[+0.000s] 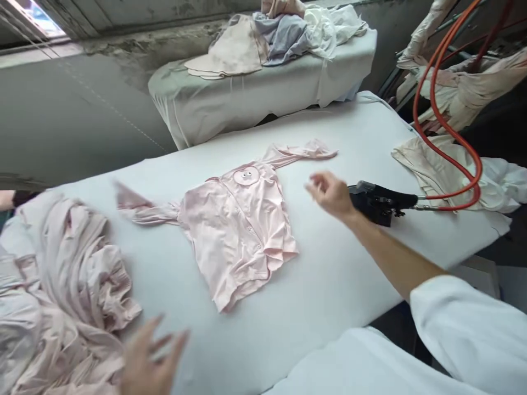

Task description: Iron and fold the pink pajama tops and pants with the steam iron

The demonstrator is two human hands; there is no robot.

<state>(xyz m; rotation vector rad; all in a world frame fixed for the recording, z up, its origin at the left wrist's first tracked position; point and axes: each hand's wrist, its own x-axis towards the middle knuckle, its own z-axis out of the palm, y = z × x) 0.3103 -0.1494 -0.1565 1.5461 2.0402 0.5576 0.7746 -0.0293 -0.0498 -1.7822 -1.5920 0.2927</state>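
Note:
A small pink baby shirt [239, 230] with a round face patch lies spread flat on the white padded ironing table [321, 296], sleeves out to both sides. My right hand [329, 193] hovers over the table just right of the shirt, fingers loosely apart and holding nothing. Right behind it rests a black steam iron [381, 202]. My left hand [150, 359] is low at the near edge, fingers spread and blurred, beside a heap of pink garments [61, 291].
An orange-red hose [448, 134] loops from the iron up to the right. Crumpled cream cloths [444, 170] lie at the table's right end. Behind stands another covered table [263, 93] with piled garments. Another person's arm shows at the far left edge [8, 198].

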